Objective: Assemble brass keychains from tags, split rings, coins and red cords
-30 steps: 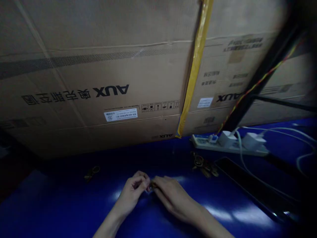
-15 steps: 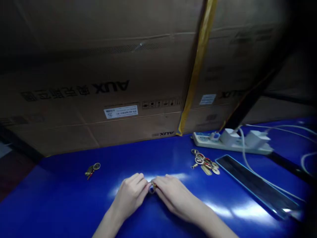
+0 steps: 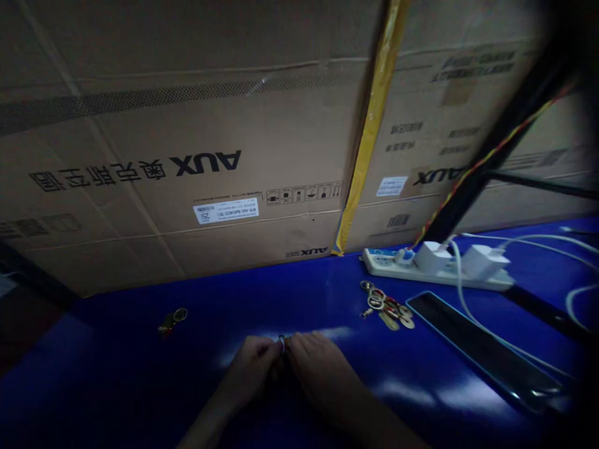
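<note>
My left hand [image 3: 250,369] and my right hand [image 3: 319,368] meet at the near middle of a blue table [image 3: 116,380]. Their fingertips pinch together on a small metal key ring [image 3: 281,343] that sticks up between them. Both hands are in shadow and their fingers are curled. A bunch of keys and rings [image 3: 386,308] lies on the table to the right of my right hand. A single small key on a ring [image 3: 172,320] lies to the left of my left hand.
Large brown cardboard boxes [image 3: 210,156] stand along the table's far edge. A white power strip [image 3: 435,269] with plugged chargers and white cables sits at the right. A dark phone [image 3: 482,349] lies flat in front of it. A black post [image 3: 496,137] leans at the right.
The picture has grown darker over my hands. My hands have stayed together at the same spot; the ring between them now stands a little higher.
</note>
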{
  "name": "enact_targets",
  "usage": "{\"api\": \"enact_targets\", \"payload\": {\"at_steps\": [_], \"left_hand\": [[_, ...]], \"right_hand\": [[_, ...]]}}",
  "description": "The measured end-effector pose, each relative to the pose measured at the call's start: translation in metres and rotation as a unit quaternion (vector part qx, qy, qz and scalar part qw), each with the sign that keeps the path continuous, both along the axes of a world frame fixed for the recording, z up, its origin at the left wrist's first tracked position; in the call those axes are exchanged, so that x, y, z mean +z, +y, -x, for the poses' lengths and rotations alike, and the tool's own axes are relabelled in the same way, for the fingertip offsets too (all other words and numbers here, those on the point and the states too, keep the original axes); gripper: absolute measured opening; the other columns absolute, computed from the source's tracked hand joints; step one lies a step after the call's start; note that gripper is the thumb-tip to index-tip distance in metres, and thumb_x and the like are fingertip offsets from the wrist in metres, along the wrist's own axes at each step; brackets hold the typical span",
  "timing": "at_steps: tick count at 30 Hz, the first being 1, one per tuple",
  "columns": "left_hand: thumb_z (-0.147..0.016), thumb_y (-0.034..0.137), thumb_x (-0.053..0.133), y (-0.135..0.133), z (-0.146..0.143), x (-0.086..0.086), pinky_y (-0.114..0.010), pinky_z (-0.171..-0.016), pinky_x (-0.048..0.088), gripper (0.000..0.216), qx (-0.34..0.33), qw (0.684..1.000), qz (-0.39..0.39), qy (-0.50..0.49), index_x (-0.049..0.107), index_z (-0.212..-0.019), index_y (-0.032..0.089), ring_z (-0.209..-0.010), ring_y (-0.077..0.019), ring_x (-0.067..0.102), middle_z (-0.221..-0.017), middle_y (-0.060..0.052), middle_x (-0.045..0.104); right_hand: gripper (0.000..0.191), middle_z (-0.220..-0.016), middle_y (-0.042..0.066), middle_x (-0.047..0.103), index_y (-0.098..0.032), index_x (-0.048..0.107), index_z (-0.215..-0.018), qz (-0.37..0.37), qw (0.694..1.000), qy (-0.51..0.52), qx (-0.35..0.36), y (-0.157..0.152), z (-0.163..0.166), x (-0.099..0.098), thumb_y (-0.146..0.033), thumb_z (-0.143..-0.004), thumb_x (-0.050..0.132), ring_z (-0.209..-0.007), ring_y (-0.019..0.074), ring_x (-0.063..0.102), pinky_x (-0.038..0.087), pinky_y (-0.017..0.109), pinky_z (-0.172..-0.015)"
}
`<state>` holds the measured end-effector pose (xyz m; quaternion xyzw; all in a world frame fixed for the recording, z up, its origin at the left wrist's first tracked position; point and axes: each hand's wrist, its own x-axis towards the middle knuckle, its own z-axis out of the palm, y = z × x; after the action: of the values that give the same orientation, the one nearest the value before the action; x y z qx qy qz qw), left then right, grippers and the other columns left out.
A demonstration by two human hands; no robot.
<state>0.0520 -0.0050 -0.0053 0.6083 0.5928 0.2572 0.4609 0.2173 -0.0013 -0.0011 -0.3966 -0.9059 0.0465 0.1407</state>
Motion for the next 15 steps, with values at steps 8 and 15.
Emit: {"api": "enact_targets", "payload": {"at_steps": [8, 15], "left_hand": [[-0.095, 0.026, 0.041, -0.004, 0.019, 0.007, -0.026, -0.071, 0.042, 0.027, -0.132, 0.926, -0.309, 0.170, 0.067, -0.098, 0.023, -0.077, -0.0188, 0.060, -0.084, -0.005, 0.065], [-0.095, 0.037, 0.037, -0.004, -0.007, -0.004, -0.022, -0.045, 0.031, 0.049, -0.005, 0.997, -0.080, 0.011, 0.059, -0.056, 0.017, -0.043, -0.0126, 0.045, -0.044, 0.002, 0.047]], "right_hand": [[0.020, -0.091, 0.004, 0.066, -0.018, 0.055, -0.099, 0.081, 0.994, 0.044, 0.055, 0.003, -0.011, 0.011, -0.016, -0.097, 0.035, -0.078, 0.0177, 0.060, 0.041, 0.028, -0.072], [0.016, -0.082, 0.005, 0.064, -0.018, 0.055, -0.087, -0.004, 0.999, -0.023, 0.021, 0.003, -0.006, 0.010, -0.010, -0.091, 0.041, -0.071, 0.0194, 0.057, 0.038, 0.031, -0.070]]}}
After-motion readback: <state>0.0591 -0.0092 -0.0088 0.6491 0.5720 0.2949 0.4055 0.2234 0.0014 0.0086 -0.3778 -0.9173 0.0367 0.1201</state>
